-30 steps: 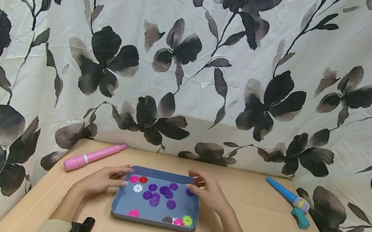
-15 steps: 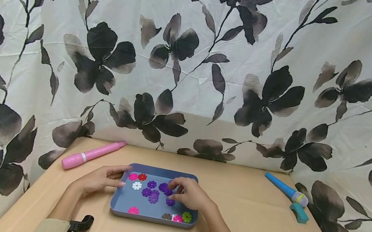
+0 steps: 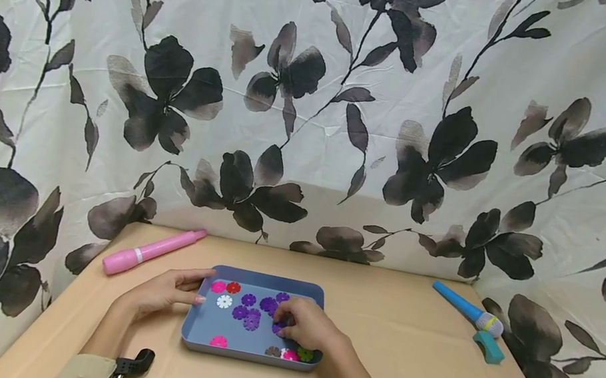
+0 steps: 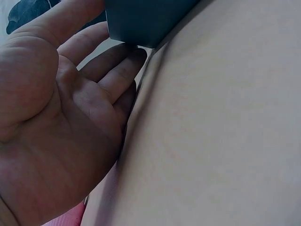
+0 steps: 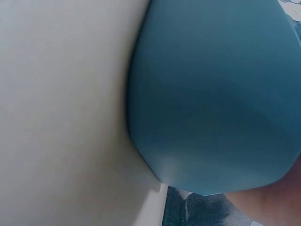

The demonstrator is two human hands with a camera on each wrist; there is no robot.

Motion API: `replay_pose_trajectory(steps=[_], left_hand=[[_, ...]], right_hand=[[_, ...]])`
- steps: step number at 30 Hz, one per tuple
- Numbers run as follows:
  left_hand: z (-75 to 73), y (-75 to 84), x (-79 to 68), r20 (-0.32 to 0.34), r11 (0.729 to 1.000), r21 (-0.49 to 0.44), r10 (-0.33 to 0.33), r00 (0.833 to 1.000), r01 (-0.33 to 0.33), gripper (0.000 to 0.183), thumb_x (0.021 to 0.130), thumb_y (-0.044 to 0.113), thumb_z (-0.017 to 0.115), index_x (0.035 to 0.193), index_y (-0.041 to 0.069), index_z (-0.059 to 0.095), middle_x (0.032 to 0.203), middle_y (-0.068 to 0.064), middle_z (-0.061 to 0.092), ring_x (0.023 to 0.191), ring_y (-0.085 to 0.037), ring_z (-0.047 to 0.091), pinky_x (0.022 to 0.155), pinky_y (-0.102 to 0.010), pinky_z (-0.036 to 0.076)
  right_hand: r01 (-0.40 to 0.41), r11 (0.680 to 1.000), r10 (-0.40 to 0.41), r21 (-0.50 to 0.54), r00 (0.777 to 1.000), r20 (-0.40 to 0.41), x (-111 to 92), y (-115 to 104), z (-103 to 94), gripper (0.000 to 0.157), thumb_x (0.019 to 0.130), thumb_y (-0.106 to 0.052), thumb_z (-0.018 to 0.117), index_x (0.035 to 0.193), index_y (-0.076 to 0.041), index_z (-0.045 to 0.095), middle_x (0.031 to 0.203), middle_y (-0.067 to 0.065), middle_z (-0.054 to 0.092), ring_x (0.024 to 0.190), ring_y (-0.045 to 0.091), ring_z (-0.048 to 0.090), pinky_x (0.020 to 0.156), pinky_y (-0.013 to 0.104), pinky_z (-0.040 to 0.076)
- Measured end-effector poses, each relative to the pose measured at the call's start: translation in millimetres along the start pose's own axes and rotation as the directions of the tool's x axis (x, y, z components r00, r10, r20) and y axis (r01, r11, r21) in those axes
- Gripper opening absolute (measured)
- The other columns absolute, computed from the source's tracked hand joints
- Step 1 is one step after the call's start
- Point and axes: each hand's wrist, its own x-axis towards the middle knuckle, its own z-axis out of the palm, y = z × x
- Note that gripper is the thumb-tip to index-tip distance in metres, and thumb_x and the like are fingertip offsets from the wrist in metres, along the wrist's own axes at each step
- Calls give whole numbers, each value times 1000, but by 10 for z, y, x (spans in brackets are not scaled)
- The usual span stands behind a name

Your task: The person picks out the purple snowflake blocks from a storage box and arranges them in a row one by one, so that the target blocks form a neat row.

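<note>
A shallow blue-grey tray [image 3: 243,355] holds small flower-shaped discs. My left hand [image 3: 153,293] rests at its left side, thumb at the rim and fingers loosely extended; the left wrist view shows these fingers [image 4: 115,82] beside the outer wall of the tray [image 4: 141,21]. Over the right part my right hand [image 3: 309,325] has its fingers curled, thumb and index pinching at a purple flower disc [image 3: 277,328]. More purple flower discs [image 3: 252,320] lie mid-tray. In the right wrist view the tray's outer wall [image 5: 211,103] hides most of that hand.
Pink, red and white discs [image 3: 224,301] lie at the tray's left; brown, pink and green discs [image 3: 290,354] line its near right edge. A pink marker-like tube [image 3: 151,253] lies back left. A blue toy microphone [image 3: 464,307] and teal curved block [image 3: 488,348] lie right.
My right hand has left the tray's right rim, moved left over the discs and lowered, its fingers closing at a purple one. The left hand keeps its place on the tray.
</note>
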Motion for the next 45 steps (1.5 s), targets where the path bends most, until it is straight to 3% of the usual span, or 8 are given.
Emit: replay_pose_trajectory(steps=[6,13,17,23,30,36,40,45], left_hand=[[-3,-16,4,9,1000,-6,9,1000,-9,74,97,14,73,161,4,37,171,-20,23,157,-43,21,109,-13,42],[-12,-35,6,1,1000,6,0,1000,0,71,97,14,73,160,7,40,170,-20,25,157,-42,22,111,-15,42],[-13,-32,15,-1,1000,17,-2,1000,2,71,98,14,73,160,7,40,170,-20,26,156,-42,23,112,-16,41],[-12,-18,16,-6,1000,11,-8,1000,8,72,97,13,73,160,6,39,169,-22,27,156,-43,24,110,-15,42],[-8,-15,-13,3,1000,1,-4,1000,4,74,97,15,74,161,5,37,170,-21,24,156,-43,23,108,-12,42],[-10,-20,-30,10,1000,-28,-13,1000,13,76,98,13,73,161,2,34,170,-23,22,156,-45,20,106,-14,46],[-7,-26,-10,20,1000,-29,-2,1000,3,77,98,14,73,162,1,33,170,-24,22,156,-46,20,107,-15,46],[-3,-23,-7,15,999,-31,-4,1000,4,77,97,14,74,161,1,34,170,-24,22,156,-46,21,106,-14,46]], right_hand=[[38,999,-38,-4,999,-4,-30,4,-20,15,88,-2,80,99,-13,79,92,-4,68,82,6,58,73,18,51],[22,998,-22,-51,1000,-3,-6,1,47,12,93,-23,80,103,-18,76,99,-7,67,83,6,56,77,21,50],[9,997,-11,-83,1000,-20,4,-6,76,8,95,-23,78,102,-20,75,100,-10,68,85,4,56,83,25,52],[3,1000,-4,-21,1000,-21,4,-16,68,9,93,-14,80,96,-21,74,95,-8,65,82,5,55,75,21,49],[49,993,-48,110,999,-15,-17,23,-37,12,89,-4,81,98,-11,79,98,-4,67,83,3,59,74,18,54],[61,972,-32,228,991,-129,-120,174,-280,13,91,-6,80,104,-7,81,106,1,77,93,11,66,79,21,57],[50,955,17,291,974,-224,-243,334,-443,14,91,-6,80,103,-11,81,109,4,77,97,17,68,81,22,58],[49,940,52,338,958,-282,-380,521,-610,16,94,-5,76,109,-9,80,119,13,75,105,23,71,86,23,59]])
